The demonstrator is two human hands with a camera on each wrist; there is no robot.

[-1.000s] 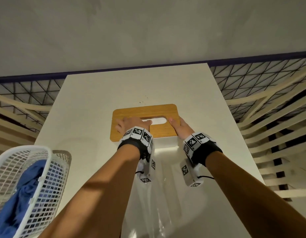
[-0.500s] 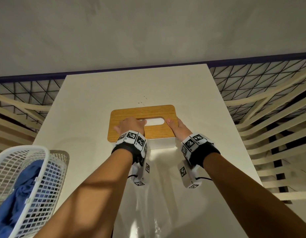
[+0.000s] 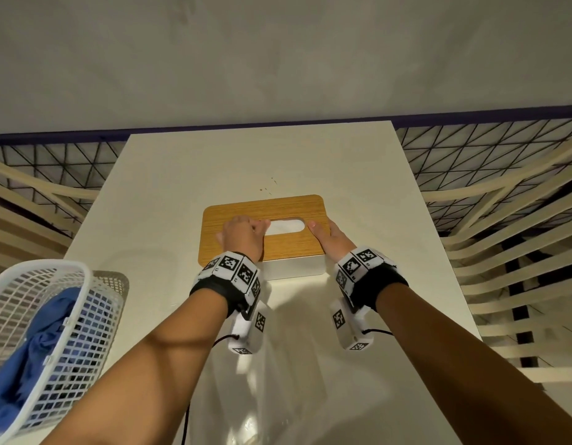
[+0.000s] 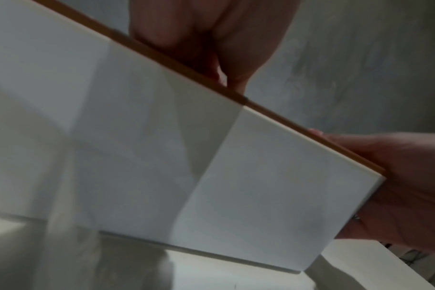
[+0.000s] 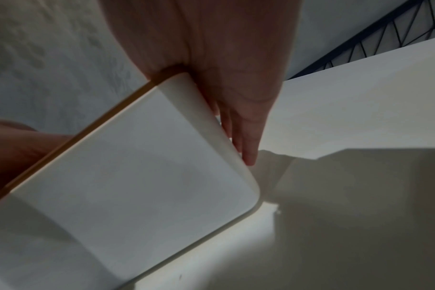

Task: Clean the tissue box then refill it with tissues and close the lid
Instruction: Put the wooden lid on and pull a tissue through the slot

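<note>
Tissue box (image 3: pixel 292 269) held, lid (image 3: pixel 288 248) on.

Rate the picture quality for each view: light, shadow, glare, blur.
Head view: sharp and well lit, sheen on the near end of the table, slats bowed by the wide lens. Left wrist view: soft and dim, a shadow band across the tissue box. Right wrist view: dim, right hand blurred, a bright strip on the table under the box.
</note>
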